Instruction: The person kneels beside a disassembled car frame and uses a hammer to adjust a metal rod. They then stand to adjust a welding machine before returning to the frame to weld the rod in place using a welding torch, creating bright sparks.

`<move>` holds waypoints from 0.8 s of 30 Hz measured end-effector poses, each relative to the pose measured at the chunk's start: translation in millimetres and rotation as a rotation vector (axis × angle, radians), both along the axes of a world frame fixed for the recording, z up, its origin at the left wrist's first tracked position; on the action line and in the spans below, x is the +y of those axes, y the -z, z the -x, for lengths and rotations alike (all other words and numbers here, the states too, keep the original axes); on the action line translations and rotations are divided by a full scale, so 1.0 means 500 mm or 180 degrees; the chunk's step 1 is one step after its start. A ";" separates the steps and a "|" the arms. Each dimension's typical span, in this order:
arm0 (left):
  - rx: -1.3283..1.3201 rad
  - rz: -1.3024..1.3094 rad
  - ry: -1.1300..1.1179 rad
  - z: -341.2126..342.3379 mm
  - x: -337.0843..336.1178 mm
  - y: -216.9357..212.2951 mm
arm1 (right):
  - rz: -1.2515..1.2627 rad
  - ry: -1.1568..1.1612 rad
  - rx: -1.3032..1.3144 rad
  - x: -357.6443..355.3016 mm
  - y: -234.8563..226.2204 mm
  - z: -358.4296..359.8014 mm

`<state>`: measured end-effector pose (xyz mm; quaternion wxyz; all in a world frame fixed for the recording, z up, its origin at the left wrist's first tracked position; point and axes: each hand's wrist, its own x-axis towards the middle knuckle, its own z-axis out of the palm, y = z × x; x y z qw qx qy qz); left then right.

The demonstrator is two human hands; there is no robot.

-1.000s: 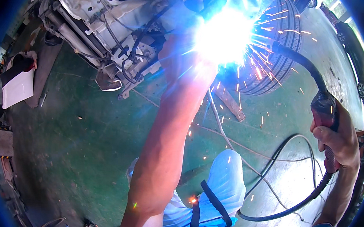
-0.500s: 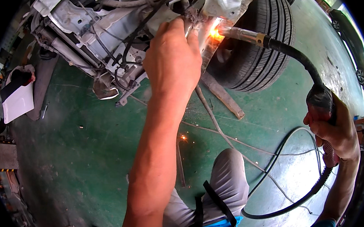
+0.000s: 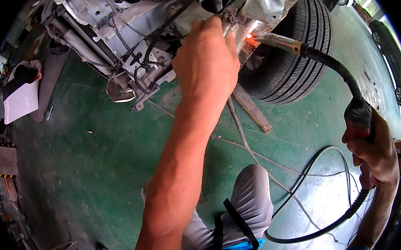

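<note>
My right hand (image 3: 374, 149) is wrapped round the red and black handle of a welding torch (image 3: 285, 42). The torch's curved black neck reaches left, and its metal nozzle is at a small glowing spot (image 3: 249, 36) on a bare metal rail (image 3: 253, 28) of a stripped car front (image 3: 110, 14). At the same rail, left of the nozzle, my left hand (image 3: 208, 56) is closed with its fingertips against the metal. Its back faces me and hides most of what it grips; only a sliver of bright metal shows between the fingers.
A car wheel (image 3: 303, 53) stands just behind the nozzle. Under it lies a wooden bar (image 3: 252, 111). The torch's black cable (image 3: 294, 240) loops over the green floor beside my knee (image 3: 254, 189), with thinner cords crossing. At left lies a white panel (image 3: 21, 108); a dark car (image 3: 391, 61) is at far right.
The bright orange flare at the nozzle has shrunk to a small red glow, and sparks on the floor are gone. The car front and both hands appear shifted slightly right in view.
</note>
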<state>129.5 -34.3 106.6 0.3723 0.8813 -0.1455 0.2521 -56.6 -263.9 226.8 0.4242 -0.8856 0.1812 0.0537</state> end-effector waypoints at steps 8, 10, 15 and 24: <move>-0.0127 0.0020 -0.0016 0.001 -0.003 0.001 | 0.0126 -0.0001 0.0048 0.014 -0.011 -0.005; -0.0132 0.0005 -0.0022 -0.001 0.000 0.001 | 0.0224 -0.0017 0.0126 0.020 -0.014 -0.008; -0.0170 0.0041 -0.0001 -0.001 -0.003 0.004 | 0.0284 -0.0029 0.0058 0.023 -0.006 0.003; 0.0001 -0.0218 -0.0055 -0.006 0.002 0.006 | 0.0386 -0.0205 -0.0109 0.015 0.007 0.011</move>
